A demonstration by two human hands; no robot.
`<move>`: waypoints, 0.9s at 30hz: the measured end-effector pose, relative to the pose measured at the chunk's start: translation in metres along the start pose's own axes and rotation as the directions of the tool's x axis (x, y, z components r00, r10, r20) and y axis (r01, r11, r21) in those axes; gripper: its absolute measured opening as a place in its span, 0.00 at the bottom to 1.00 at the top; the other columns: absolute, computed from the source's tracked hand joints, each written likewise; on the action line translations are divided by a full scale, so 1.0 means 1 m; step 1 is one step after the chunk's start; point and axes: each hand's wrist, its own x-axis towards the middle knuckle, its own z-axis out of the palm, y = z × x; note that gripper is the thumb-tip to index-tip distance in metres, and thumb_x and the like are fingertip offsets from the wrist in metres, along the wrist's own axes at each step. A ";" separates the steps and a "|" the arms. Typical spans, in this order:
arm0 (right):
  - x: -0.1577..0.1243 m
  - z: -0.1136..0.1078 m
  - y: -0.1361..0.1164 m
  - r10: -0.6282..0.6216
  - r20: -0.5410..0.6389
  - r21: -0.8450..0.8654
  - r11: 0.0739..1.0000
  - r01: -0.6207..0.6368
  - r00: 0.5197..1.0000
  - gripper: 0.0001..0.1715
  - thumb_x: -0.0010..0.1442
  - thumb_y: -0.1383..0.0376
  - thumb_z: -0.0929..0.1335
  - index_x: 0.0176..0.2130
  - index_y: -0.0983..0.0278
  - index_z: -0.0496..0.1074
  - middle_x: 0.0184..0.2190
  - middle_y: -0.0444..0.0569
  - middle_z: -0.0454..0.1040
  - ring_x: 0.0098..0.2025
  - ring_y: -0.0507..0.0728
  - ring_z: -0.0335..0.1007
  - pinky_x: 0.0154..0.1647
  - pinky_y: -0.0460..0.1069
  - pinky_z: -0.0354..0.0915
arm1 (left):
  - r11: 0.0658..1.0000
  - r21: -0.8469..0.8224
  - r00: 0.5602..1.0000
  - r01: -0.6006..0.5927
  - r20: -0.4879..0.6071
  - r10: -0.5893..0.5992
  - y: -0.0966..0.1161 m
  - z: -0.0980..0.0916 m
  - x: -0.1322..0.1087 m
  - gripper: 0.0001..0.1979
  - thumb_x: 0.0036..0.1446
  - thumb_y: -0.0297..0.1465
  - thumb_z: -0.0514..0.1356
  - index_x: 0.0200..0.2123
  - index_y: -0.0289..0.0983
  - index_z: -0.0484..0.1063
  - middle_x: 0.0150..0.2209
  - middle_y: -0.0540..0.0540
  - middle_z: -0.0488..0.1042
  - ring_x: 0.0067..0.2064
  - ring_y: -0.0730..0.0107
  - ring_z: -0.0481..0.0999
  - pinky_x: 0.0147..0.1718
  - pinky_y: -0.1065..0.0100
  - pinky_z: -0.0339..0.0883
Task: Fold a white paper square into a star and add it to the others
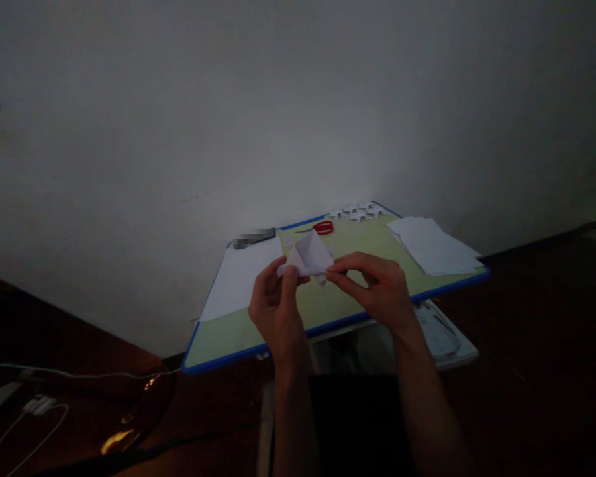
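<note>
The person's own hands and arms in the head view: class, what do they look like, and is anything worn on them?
The left hand and right hand are ungloved. Both forearms are bare as far as they show, without sleeves, watch or bracelet. No cables attach to them. The picture is too dim to tell fine markings.

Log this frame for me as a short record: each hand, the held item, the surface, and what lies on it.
Left hand: gripping the left side of the folded white paper, thumb in front
Right hand: pinching its right corner between thumb and forefinger
Held item: the folded paper, raised above the tabletop
Surface: pale green tabletop, blue edge
Beyond hands: red-handled scissors
Far edge: small pointed white pieces
Right side: loose white sheets
Left side: white paper
</note>
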 end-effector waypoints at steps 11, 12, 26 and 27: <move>-0.003 0.004 0.005 0.051 -0.015 0.079 0.996 -0.050 0.999 0.05 0.63 0.67 0.77 0.40 0.56 0.83 0.36 0.44 0.87 0.39 0.56 0.84 0.44 0.53 0.78 | 0.979 -0.191 0.997 0.074 -0.004 -0.076 0.005 0.007 -0.001 0.14 0.57 0.35 0.73 0.45 0.38 0.79 0.42 0.45 0.83 0.44 0.63 0.85 0.43 0.63 0.83; -0.003 0.005 0.004 0.057 -0.006 0.073 0.996 -0.056 0.998 0.05 0.63 0.67 0.77 0.40 0.57 0.83 0.36 0.44 0.86 0.38 0.56 0.83 0.43 0.53 0.77 | 0.980 -0.187 0.997 0.073 -0.018 -0.078 0.005 0.007 -0.001 0.14 0.57 0.35 0.73 0.45 0.38 0.79 0.43 0.45 0.83 0.44 0.63 0.85 0.43 0.63 0.82; -0.006 0.006 0.006 0.103 -0.029 0.081 0.992 -0.100 0.994 0.04 0.62 0.67 0.77 0.37 0.58 0.80 0.31 0.42 0.83 0.34 0.54 0.79 0.40 0.50 0.73 | 0.962 -0.256 0.994 0.096 -0.018 -0.104 0.003 0.013 -0.007 0.18 0.58 0.32 0.73 0.51 0.36 0.81 0.40 0.43 0.87 0.40 0.64 0.88 0.41 0.66 0.83; -0.006 0.005 0.006 0.105 -0.035 0.081 0.991 -0.102 0.994 0.05 0.62 0.67 0.77 0.39 0.58 0.81 0.32 0.42 0.82 0.34 0.53 0.79 0.40 0.50 0.73 | 0.964 -0.250 0.995 0.086 -0.017 -0.094 0.003 0.013 -0.007 0.17 0.59 0.32 0.73 0.51 0.36 0.81 0.40 0.43 0.87 0.41 0.64 0.88 0.41 0.66 0.83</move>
